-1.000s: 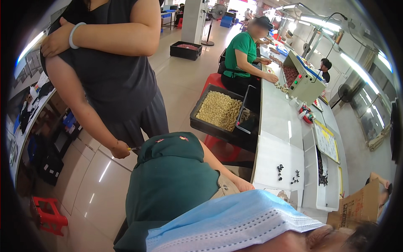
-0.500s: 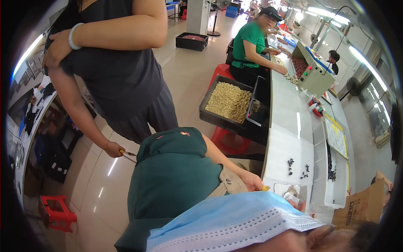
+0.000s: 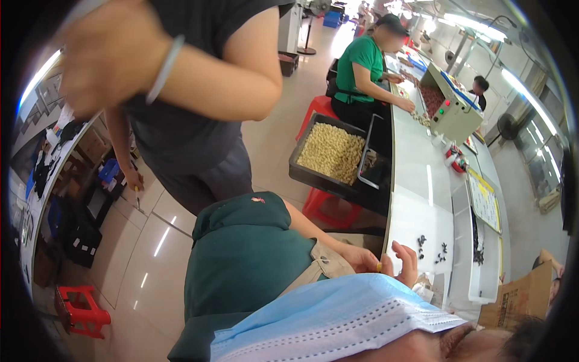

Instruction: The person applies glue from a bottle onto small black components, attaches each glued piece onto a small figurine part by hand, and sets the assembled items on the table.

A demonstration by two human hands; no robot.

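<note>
My left hand reaches to the near edge of the white worktable, fingers pinched on a small yellow thing whose kind I cannot make out. Just right of it is my right hand, fingers bent but apart. Nothing shows in it; its lower part is hidden behind the blue face mask. Small black pieces lie in two loose groups on the white surface beyond my right hand. Beside my hand, a partly hidden, crumpled pale thing rests on the table.
A person in dark clothes stands close by, holding a slim yellow-handled tool. A black crate of pale pieces is beside the table. Further along sit a person in green and a beige machine. A red stool stands left.
My right hand has risen from behind the mask toward my left hand. The standing person's raised forearm has swung closer, its hand blurred, while their tool hand has moved left.
</note>
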